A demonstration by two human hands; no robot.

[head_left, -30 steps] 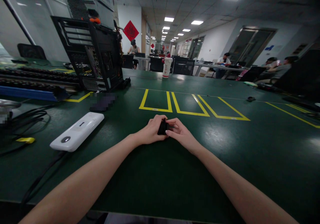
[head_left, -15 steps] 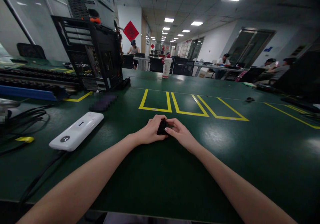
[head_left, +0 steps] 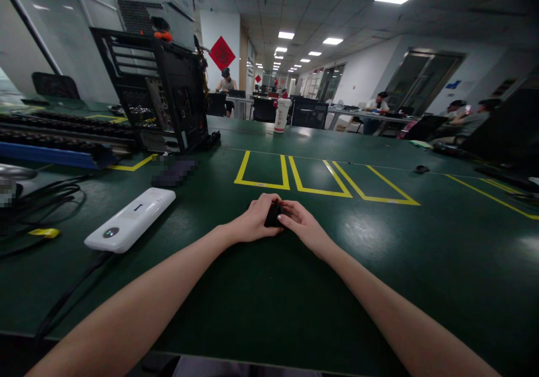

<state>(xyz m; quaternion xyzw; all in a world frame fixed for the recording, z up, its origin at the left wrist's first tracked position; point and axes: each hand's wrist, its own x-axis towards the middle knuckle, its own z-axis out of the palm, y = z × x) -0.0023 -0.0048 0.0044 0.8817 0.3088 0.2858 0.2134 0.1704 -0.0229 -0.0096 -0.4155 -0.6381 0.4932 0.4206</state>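
A small black object (head_left: 273, 214) sits low over the green table (head_left: 269, 298), mostly covered by my fingers, so its exact kind cannot be made out. My left hand (head_left: 255, 221) curls around it from the left, thumb in front and fingers over the top. From the right, my right hand (head_left: 306, 226) meets it with bent fingers and thumb pinched at its edge. Both hands are just in front of the yellow tape outlines (head_left: 263, 185).
To the left lie a white power bank (head_left: 132, 219) with a black cable and a dark pouch-like item (head_left: 177, 172). Behind them stands an open black computer case (head_left: 164, 96). A white cup (head_left: 282, 116) is at the far edge. Several people sit at distant desks.
Both hands keep the same grip on the black object. The whole view has shifted very slightly; nothing else visibly differs.
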